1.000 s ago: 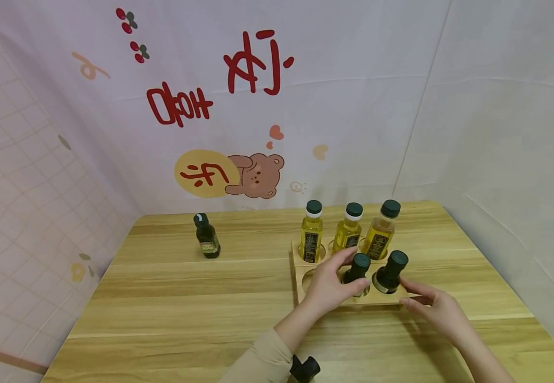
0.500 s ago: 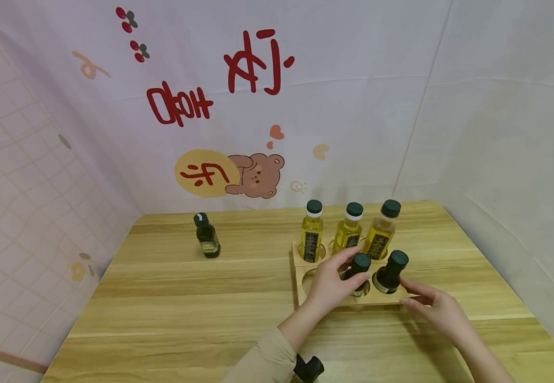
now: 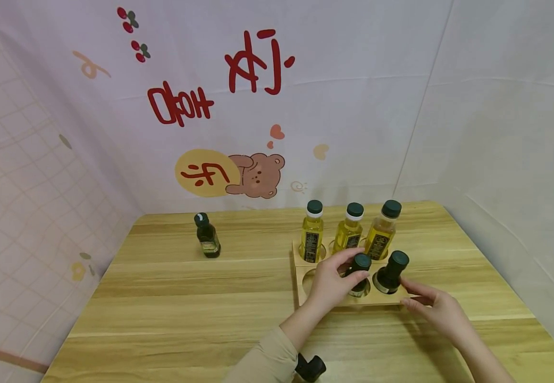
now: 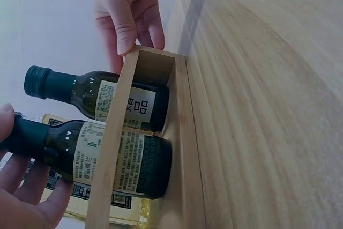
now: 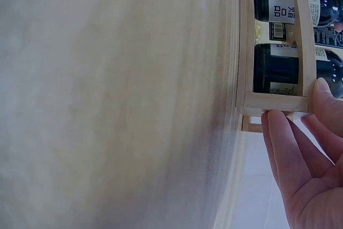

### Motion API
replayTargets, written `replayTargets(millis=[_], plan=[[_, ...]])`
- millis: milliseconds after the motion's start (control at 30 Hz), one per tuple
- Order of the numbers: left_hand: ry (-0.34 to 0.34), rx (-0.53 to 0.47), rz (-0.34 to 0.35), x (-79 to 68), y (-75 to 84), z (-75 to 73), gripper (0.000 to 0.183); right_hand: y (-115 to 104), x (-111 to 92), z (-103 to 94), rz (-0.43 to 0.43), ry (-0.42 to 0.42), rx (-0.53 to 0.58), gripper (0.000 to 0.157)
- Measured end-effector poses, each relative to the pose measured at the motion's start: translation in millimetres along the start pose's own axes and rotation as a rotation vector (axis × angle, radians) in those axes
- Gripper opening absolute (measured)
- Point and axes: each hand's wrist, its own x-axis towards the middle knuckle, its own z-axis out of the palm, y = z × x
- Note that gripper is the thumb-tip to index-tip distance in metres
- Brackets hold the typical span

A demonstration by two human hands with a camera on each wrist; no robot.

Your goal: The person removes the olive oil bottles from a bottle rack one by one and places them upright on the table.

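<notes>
In the head view, a light wooden rack (image 3: 382, 300) stands on the table with round holes in two rows. My left hand (image 3: 328, 281) holds the cap and neck of a dark green glass bottle (image 4: 69, 146), which stands in the middle front hole. A second dark bottle (image 3: 388, 279) fills the front right hole. At the rack's right end, my right hand (image 3: 437, 311) grips the wood between thumb and fingers, as the right wrist view also shows. The back row carries three yellow oil bottles (image 3: 312, 234) with dark green caps. The front left hole has no bottle.
Another small dark bottle (image 3: 208, 242) stands alone on the left of the wooden table (image 3: 186, 308). A black object (image 3: 311, 368) shows beside the left sleeve at the bottom edge. A printed white cloth (image 3: 353, 106) hangs behind the table.
The middle front bottle has shifted slightly within its hole, and the left hand has moved a little with it. My right hand stays in place on the rack.
</notes>
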Motion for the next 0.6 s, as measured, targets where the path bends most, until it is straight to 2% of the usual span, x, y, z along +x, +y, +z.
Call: replayTargets(millis=[467, 600], plan=[[-0.003, -0.069, -0.001, 2.0, 1.7, 0.2, 0.038, 1.0, 0.7, 0.5, 0.005, -0.008, 0.022, 0.055], [0.003, -0.094, 0.011, 1.3, 7.0, -1.7, 0.039, 0.7, 0.7, 0.8, 0.006, -0.009, 0.029, 0.055]])
